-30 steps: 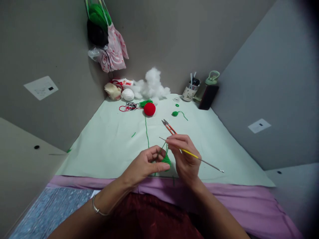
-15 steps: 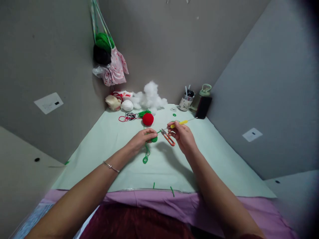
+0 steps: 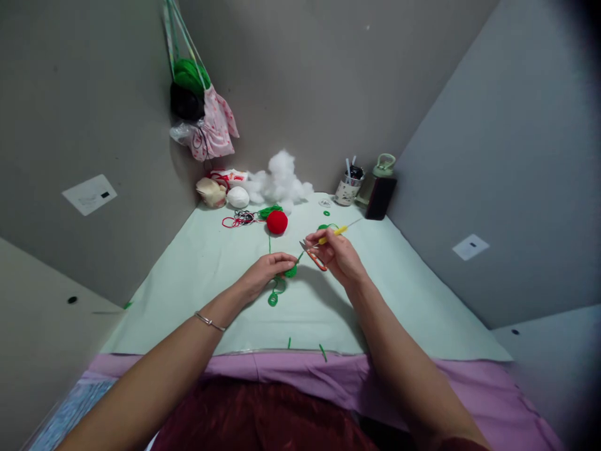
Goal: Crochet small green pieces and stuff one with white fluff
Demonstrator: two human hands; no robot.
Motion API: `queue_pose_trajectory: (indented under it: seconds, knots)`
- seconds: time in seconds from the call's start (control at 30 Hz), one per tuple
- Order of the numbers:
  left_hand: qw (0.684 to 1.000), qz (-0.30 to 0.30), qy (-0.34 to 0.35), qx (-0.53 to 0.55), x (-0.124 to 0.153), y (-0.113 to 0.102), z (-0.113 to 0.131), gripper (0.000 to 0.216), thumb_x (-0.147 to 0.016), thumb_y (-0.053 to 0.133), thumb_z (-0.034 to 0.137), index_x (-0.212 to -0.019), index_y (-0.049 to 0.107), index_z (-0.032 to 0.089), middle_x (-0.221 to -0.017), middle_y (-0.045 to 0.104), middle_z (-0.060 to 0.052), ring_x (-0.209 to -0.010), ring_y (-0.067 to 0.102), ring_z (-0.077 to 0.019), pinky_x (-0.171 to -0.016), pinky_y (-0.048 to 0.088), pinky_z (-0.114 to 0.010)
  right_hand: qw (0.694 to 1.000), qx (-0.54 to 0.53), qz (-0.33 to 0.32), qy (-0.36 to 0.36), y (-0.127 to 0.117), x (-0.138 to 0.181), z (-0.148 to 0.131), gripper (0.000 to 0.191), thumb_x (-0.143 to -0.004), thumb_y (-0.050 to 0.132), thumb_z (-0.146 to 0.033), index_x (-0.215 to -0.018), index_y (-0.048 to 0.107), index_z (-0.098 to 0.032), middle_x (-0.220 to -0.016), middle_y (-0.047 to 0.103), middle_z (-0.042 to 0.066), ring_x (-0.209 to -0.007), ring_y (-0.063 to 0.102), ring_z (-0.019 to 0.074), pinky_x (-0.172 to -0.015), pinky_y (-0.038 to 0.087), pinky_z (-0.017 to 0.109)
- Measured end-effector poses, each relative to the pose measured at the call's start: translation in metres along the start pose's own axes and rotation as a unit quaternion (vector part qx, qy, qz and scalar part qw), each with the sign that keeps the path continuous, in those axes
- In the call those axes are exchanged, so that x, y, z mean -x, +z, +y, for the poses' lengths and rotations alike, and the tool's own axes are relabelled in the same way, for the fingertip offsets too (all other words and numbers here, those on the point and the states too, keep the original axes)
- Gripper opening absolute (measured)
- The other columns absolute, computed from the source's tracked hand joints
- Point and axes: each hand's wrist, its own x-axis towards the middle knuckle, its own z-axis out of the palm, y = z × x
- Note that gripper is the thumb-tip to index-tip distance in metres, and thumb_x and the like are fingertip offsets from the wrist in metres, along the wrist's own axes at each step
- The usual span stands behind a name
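Note:
My left hand (image 3: 270, 270) is closed on a small green crochet piece (image 3: 290, 272), pinched between thumb and fingers. A green yarn strand rises from it toward my right hand (image 3: 340, 250). That hand is closed around a yellow-handled crochet hook (image 3: 334, 234), its thin metal shaft sticking out on both sides of the handle. Orange thread snips (image 3: 316, 259) lie just under the right fingers; whether they are touched I cannot tell. Loose green yarn with a small ring (image 3: 273, 299) rests below my left hand.
A red yarn ball (image 3: 277, 222), tangled thin yarns (image 3: 244, 218) and white stuffing (image 3: 282, 175) lie toward the back. At the back right stand a cup of tools (image 3: 346, 191), a green bottle (image 3: 384, 164) and a dark phone (image 3: 380, 198). Green yarn snippets (image 3: 322, 352) lie near the front edge.
My left hand has moved slightly down with the green piece. My right hand has shifted a little left with the hook, and the yarn strand now slants more steeply. The view has shifted slightly.

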Motion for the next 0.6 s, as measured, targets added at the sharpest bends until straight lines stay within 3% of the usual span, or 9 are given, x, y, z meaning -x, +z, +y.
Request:
queue_pose_trajectory:
  seconds: [0.13,0.2,0.3,0.37,0.5,0.6]
  knots:
    - [1.0,-0.013,0.008,-0.004,0.002,0.0,-0.002,0.036,-0.074,0.084,0.041,-0.098,0.078,0.014,-0.085,0.068,-0.005,-0.067,0.05,-0.011,-0.062,0.037,-0.025,0.994,0.059,0.077,-0.051,-0.014,-0.003,-0.007,0.045,-0.082,0.076,-0.063,-0.083,0.075,-0.017,-0.083,0.073,0.006,-0.069,0.063,0.013,-0.058,0.051,0.024]
    - [1.0,-0.017,0.008,-0.006,0.003,0.002,-0.003,0.036,-0.073,0.085,0.041,-0.098,0.079,0.015,-0.084,0.068,-0.006,-0.068,0.052,-0.0118,-0.062,0.038,-0.025,0.996,0.061,0.047,-0.034,-0.015,-0.001,-0.008,0.044,-0.081,0.078,-0.06,-0.085,0.076,-0.017,-0.083,0.073,0.006,-0.07,0.064,0.0131,-0.06,0.052,0.024]
    - [1.0,-0.014,0.006,-0.016,0.003,0.003,-0.005,0.037,-0.072,0.086,0.042,-0.097,0.08,0.015,-0.083,0.068,-0.006,-0.071,0.055,-0.0137,-0.063,0.04,-0.025,0.999,0.033,-0.032,0.002,-0.003,0.005,-0.006,0.04,-0.081,0.081,-0.056,-0.089,0.078,-0.018,-0.094,0.076,0.007,-0.082,0.069,0.0148,-0.075,0.059,0.027]
    - [1.0,-0.016,0.009,-0.023,0.003,0.002,-0.005,0.034,-0.072,0.086,0.042,-0.093,0.08,0.015,-0.083,0.068,-0.006,-0.072,0.055,-0.0137,-0.064,0.041,-0.026,0.999,0.011,-0.046,0.003,0.008,0.009,-0.004,0.038,-0.081,0.081,-0.055,-0.09,0.078,-0.018,-0.102,0.077,0.007,-0.089,0.071,0.0157,-0.082,0.06,0.029]
    - [0.999,-0.014,0.011,-0.027,0.004,0.002,-0.005,0.029,-0.072,0.085,0.04,-0.086,0.078,0.016,-0.077,0.065,-0.004,-0.069,0.053,-0.0131,-0.063,0.041,-0.026,0.999,-0.008,0.028,-0.044,0.008,0.008,-0.004,0.037,-0.082,0.078,-0.057,-0.091,0.076,-0.021,-0.101,0.076,0.007,-0.087,0.069,0.016,-0.078,0.059,0.029]
    - [1.0,-0.004,0.008,-0.015,0.004,0.003,-0.003,0.03,-0.07,0.086,0.04,-0.085,0.076,0.016,-0.074,0.062,-0.003,-0.066,0.051,-0.0124,-0.061,0.04,-0.025,0.981,0.098,0.134,-0.099,-0.017,0.001,-0.01,0.039,-0.087,0.068,-0.058,-0.095,0.072,-0.02,-0.085,0.074,0.006,-0.066,0.059,0.0142,-0.061,0.049,0.028]
